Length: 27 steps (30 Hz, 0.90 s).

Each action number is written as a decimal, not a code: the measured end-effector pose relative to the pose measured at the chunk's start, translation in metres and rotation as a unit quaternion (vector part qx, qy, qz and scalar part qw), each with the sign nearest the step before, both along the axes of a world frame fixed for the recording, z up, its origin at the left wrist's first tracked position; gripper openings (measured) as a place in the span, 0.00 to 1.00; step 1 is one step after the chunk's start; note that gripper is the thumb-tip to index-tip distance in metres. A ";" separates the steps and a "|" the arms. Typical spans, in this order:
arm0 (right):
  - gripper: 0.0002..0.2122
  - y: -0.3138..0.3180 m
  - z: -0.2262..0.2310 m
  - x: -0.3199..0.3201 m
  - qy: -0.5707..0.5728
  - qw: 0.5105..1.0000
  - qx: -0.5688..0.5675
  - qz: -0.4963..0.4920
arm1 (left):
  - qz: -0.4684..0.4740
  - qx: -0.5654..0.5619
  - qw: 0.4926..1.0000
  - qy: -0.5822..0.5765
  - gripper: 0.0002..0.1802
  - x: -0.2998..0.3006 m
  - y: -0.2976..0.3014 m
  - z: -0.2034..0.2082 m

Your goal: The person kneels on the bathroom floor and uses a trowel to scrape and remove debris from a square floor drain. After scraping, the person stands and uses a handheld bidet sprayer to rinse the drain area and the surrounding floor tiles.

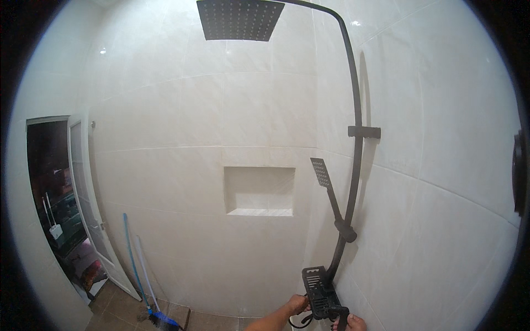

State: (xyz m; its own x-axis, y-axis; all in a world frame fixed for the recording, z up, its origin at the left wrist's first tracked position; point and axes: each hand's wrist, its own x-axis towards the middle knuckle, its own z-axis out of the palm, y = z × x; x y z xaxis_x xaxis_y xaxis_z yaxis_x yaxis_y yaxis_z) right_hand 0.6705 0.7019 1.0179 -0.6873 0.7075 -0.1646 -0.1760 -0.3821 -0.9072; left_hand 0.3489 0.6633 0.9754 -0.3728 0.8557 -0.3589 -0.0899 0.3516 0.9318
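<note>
At the lower right, a black shower shelf with slots (314, 279) joins the foot of the black riser pipe (354, 176). My left hand (298, 304) is closed at the shelf's left side, its fingertips partly hidden behind it; a black hose (301, 325) loops just below. My right hand (356, 323) is closed around a black fitting (343, 315) at the shelf's near right corner. Whether that fitting is a spout or a lever is hard to make out. Above sits a black hand shower (320, 172), tilted in its holder (346, 230).
A square black overhead shower (240, 21) hangs at the top. The tiled wall holds a recessed niche (259, 212). Left are an open white door (91, 193), a blue-handled broom (134, 259) and a pale-handled tool (146, 270) leaning on the wall. Brown floor tiles (215, 321) lie below.
</note>
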 end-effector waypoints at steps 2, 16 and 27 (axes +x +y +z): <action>0.18 0.011 -0.011 0.001 0.018 1.000 0.001 0.025 | -0.022 0.025 0.998 0.059 0.05 -0.001 0.002 -0.006; 0.18 -0.006 0.006 -0.008 0.041 0.995 0.087 0.008 | -0.049 0.087 0.897 0.430 0.12 -0.039 0.018 -0.085; 0.17 -0.033 0.058 -0.003 0.081 0.996 0.016 0.026 | 0.138 0.094 0.983 -0.071 0.14 0.005 0.008 -0.033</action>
